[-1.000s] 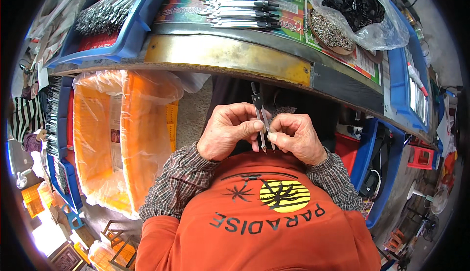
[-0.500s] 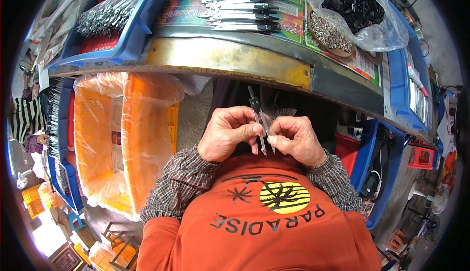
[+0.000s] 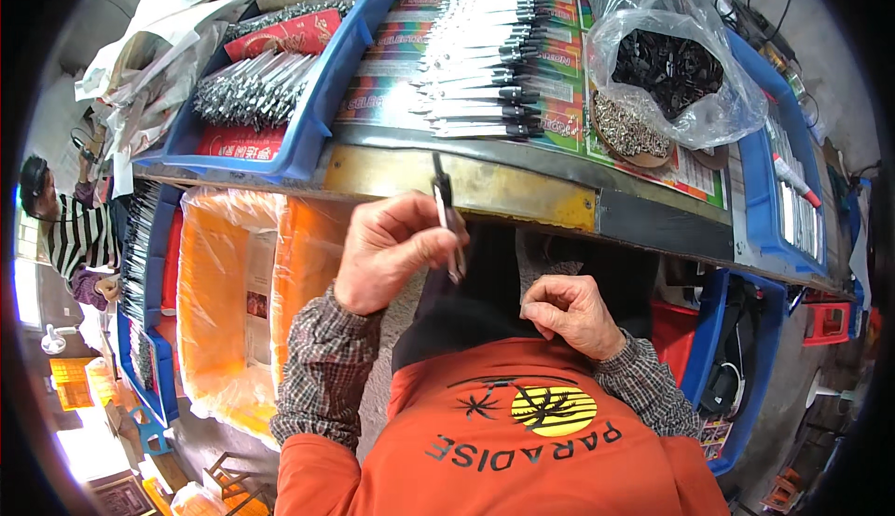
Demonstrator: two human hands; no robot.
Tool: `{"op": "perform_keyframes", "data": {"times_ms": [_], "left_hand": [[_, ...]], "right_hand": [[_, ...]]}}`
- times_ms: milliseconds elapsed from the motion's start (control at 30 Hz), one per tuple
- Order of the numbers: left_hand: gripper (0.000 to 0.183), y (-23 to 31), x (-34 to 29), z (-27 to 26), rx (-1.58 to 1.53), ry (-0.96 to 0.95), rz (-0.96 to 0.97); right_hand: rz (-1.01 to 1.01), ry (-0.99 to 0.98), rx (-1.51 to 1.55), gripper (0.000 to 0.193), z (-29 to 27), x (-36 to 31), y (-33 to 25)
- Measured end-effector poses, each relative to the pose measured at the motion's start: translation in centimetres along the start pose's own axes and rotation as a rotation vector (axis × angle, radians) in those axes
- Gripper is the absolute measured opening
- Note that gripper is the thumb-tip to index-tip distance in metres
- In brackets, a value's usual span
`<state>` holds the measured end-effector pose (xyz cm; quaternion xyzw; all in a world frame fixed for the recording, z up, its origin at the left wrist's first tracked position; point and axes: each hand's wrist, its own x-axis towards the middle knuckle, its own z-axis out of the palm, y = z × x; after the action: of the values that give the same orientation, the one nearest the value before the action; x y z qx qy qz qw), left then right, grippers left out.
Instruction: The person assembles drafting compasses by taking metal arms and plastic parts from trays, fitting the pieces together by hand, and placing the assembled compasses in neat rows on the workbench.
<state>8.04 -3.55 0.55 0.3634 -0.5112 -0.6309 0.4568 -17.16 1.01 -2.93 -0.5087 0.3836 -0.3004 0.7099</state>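
A drawing compass [image 3: 441, 183] with a black head and silvery legs is pinched between the thumb and fingers of my left hand [image 3: 387, 250]. Its head points up toward the bench edge, and the legs are close together and slightly blurred. My right hand [image 3: 578, 316] hovers above my lap, apart from the compass, with fingers curled and thumb pressed to them; whether anything is inside is hidden. Ahead on the bench lies a long row of similar compasses [image 3: 485, 68], side by side on colourful printed sheets.
A blue tray [image 3: 312, 115] with bundled compasses stands at the bench's left. Toward the right are small metal pieces [image 3: 629, 129], a plastic bag [image 3: 732, 106] of black parts and another blue tray [image 3: 760, 194]. Below the bench sits a lined orange crate [image 3: 280, 283]. A person [image 3: 79, 222] is at far left.
My left hand has moved left and up toward the bench with the compass. My right hand has let go of it and sits slightly lower. The view has shifted, showing more of the bench.
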Motion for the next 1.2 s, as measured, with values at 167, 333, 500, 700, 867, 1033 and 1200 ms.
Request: {"op": "perform_keyframes", "data": {"times_ms": [167, 333, 500, 700, 867, 1033, 1200], "left_hand": [[0.008, 1.1, 2.3, -3.0, 0.161, 0.171, 0.080], [0.012, 1.5, 4.1, -4.8, 0.411, 0.312, 0.101], [0.013, 1.6, 6.5, -5.7, 1.158, 0.546, 0.325], [0.009, 0.9, 8.7, -5.5, 1.650, 0.611, 0.296], [0.006, -0.1, 9.4, -6.0, 1.686, 0.587, 0.384], [0.005, 0.1, 9.3, -5.4, 1.878, 0.599, 0.377], [0.015, 2.3, 7.2, -5.0, 1.826, 0.540, 0.605]], "right_hand": [[0.027, 0.088, 0.027, 0.012, -0.2, 0.4, 0.1], [0.011, 0.074, 0.006, 0.013, -0.4, 0.8, 0.1], [0.006, 0.095, 0.002, 0.013, -0.4, 1.1, 0.5], [0.059, 0.189, -0.023, 0.013, -0.4, 1.0, 0.2], [0.013, 0.184, -0.016, 0.013, -0.4, 1.1, 0.5], [0.011, 0.205, -0.041, 0.014, -0.2, 1.3, 0.6], [0.016, 0.208, -0.054, 0.013, -0.3, 1.5, 0.8]]}}
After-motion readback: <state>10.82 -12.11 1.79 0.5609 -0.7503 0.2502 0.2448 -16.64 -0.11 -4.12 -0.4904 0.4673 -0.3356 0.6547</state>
